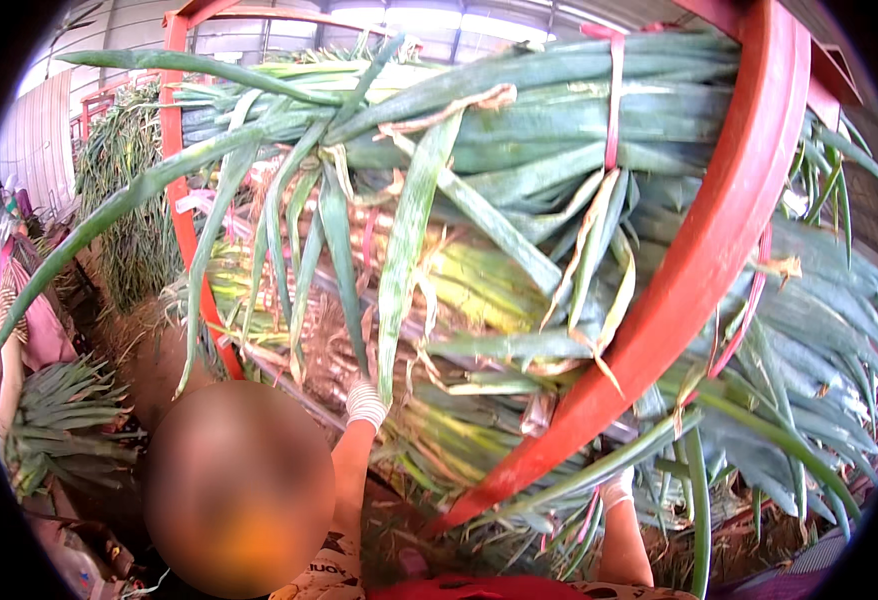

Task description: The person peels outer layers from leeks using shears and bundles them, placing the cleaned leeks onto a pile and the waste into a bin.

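Note:
Large bundles of green onions (pixel 544 127) lie stacked inside a red metal frame, their long leaves towards the right. A pink tie (pixel 614 105) binds the upper bundle. My left hand (pixel 368 403), in a white striped glove, reaches to the roots and stalks at the lower middle; hanging leaves cover its fingers. My right hand (pixel 617 487), in a white glove too, is low on the right beneath the leaves of a lower bundle, just beyond the frame's curved post. Its fingers are hidden, so what it holds does not show.
The red metal post (pixel 679 300) stands between my hands and curves up to the right. A blurred round area covers part of the lower left. Another person in pink (pixel 45 322) is at the far left, near an onion pile (pixel 71 420). More onions (pixel 131 187) hang from a rack behind.

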`<state>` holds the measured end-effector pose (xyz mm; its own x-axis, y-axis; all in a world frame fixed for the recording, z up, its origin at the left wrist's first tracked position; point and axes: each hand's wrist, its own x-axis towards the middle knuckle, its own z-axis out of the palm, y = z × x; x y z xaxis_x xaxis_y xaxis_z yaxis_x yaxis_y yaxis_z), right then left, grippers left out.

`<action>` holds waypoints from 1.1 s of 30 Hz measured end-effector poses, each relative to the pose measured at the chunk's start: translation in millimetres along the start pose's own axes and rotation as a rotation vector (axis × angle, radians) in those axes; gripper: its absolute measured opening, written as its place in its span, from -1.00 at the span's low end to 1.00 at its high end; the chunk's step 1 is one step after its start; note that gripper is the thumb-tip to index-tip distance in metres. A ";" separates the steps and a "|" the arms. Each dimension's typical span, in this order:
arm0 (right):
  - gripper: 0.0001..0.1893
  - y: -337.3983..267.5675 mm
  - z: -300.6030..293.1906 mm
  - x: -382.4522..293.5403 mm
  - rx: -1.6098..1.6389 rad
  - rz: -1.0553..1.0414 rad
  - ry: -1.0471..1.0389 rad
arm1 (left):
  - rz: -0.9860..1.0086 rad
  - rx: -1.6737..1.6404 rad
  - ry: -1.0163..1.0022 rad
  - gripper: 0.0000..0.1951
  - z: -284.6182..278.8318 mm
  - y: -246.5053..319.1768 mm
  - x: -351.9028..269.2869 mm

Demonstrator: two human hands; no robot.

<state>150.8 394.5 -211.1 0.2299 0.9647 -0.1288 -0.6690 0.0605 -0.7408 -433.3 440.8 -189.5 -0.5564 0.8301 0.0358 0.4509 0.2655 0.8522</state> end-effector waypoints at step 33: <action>-0.64 -38.0 92.7 -83.3 -0.265 -0.378 0.203 | -0.337 -0.898 0.188 -0.77 -188.3 16.6 -204.4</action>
<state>91.6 335.6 -111.1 0.5720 0.8168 0.0746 -0.3163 0.3035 -0.8988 -443.5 183.2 -84.4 -0.6958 0.6671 -0.2663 -0.4080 -0.0619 0.9109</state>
